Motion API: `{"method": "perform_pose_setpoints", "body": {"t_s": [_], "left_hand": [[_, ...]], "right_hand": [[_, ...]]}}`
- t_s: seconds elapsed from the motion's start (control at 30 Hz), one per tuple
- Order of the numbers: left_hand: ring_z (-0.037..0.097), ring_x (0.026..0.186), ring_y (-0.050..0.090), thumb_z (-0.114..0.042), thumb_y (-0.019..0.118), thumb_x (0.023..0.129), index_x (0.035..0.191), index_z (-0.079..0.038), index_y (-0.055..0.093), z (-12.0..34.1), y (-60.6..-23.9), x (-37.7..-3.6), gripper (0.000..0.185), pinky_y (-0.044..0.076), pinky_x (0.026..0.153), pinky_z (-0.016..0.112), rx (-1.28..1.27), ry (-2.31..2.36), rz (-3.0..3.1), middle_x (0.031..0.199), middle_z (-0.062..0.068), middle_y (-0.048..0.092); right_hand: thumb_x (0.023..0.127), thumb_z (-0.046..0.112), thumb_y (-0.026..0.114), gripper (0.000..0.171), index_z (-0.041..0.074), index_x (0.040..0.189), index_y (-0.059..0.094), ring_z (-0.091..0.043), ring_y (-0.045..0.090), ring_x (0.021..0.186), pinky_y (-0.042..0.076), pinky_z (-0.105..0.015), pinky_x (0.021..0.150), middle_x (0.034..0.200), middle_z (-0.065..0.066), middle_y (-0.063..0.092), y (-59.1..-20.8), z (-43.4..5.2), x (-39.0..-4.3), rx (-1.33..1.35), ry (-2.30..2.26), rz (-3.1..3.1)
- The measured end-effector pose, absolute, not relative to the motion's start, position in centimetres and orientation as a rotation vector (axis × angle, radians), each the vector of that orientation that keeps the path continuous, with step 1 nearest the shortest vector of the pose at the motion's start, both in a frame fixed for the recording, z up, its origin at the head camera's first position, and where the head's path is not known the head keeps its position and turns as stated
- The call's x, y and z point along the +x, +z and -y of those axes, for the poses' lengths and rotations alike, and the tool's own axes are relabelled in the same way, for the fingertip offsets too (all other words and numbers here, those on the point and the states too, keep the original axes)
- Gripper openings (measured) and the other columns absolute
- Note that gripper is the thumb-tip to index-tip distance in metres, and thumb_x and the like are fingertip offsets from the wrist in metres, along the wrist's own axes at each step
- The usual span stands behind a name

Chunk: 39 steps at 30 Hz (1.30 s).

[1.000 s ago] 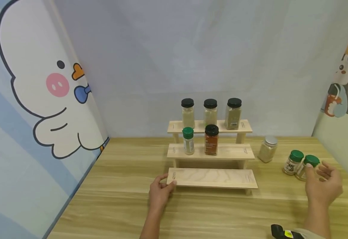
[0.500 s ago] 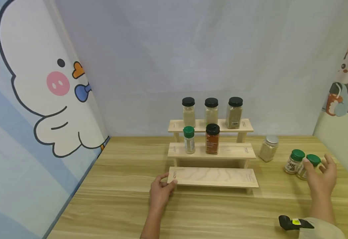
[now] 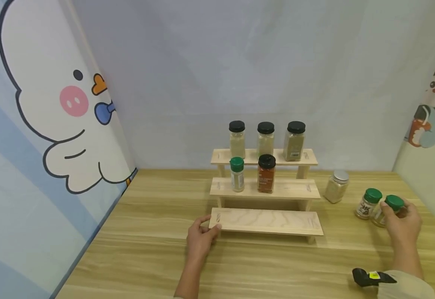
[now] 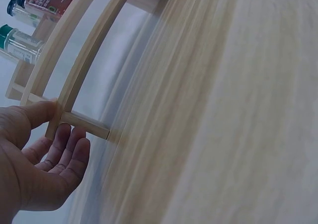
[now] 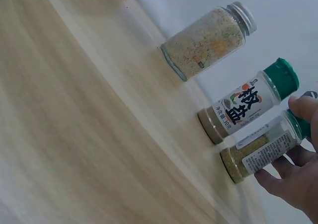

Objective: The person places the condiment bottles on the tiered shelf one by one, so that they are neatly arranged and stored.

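My left hand point(image 3: 200, 240) pinches the left end of the lowest step of a three-tier wooden spice rack point(image 3: 266, 221), thumb above and fingers below. The left wrist view shows this hand point(image 4: 42, 159) at the step's corner. At the right, my right hand point(image 3: 404, 224) grips a green-capped spice jar point(image 5: 261, 152). In the right wrist view its thumb lies by the cap and its fingers curl round the far side. The jar looks upright on the table. Close beside it stands another green-capped spice jar point(image 5: 238, 107) with a white label.
A silver-lidded jar point(image 3: 336, 187) stands between the rack and the green-capped pair. Three black-lidded jars point(image 3: 265, 143) line the top tier. The middle tier bears a green-capped jar point(image 3: 237, 174) and a red-brown spice jar point(image 3: 266, 174). Curtain-like walls point(image 3: 221, 74) enclose the table point(image 3: 157, 216).
My right hand has moved in round the rightmost green-capped jar, its fingers closing from a spread pose. My left hand stays on the rack. The head view has shifted slightly.
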<state>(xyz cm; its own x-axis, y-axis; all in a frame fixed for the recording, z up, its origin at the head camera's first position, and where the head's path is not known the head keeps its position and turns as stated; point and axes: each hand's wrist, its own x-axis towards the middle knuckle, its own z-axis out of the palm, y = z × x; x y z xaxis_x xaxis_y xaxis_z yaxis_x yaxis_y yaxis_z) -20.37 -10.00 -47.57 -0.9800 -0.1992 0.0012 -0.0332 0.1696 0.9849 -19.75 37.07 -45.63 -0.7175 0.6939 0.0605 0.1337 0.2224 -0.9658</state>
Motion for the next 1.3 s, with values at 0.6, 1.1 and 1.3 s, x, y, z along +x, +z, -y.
{"method": "perform_pose_setpoints", "body": {"t_s": [0.6, 1.1, 1.3], "left_hand": [[0.027, 0.059, 0.061, -0.012, 0.075, 0.079, 0.119, 0.001, 0.058, 10.0, -47.6, -20.4, 0.046, 0.045, 0.050, 0.028, 0.214, -1.919, 2.300, 0.068, 0.009, 0.062], [0.025, 0.057, 0.060, -0.012, 0.075, 0.078, 0.119, 0.001, 0.058, 9.9, -47.4, -20.7, 0.046, 0.045, 0.050, 0.029, 0.189, -1.939, 2.280, 0.064, 0.006, 0.060], [0.026, 0.058, 0.060, -0.013, 0.075, 0.079, 0.120, 0.000, 0.057, 10.1, -47.6, -20.4, 0.047, 0.047, 0.052, 0.033, 0.198, -1.943, 2.290, 0.066, 0.007, 0.060]], "right_hand": [[0.078, 0.017, 0.077, 0.035, 0.022, 0.105, 0.056, 0.001, 0.051, 0.074, 0.043, -0.008, 0.055, 0.090, 0.009, 0.051, -42.5, -33.3, -16.7, -0.829, 1.872, 1.703], [0.080, 0.018, 0.074, 0.052, 0.013, 0.127, 0.051, -0.004, 0.049, 0.087, 0.042, -0.009, 0.065, 0.096, 0.010, 0.053, -40.2, -29.2, -16.5, -0.506, 1.877, 1.870], [0.081, 0.014, 0.074, 0.040, 0.016, 0.117, 0.057, -0.008, 0.050, 0.088, 0.042, -0.009, 0.070, 0.096, 0.008, 0.056, -39.1, -26.6, -17.1, -0.464, 1.865, 1.823]]}}
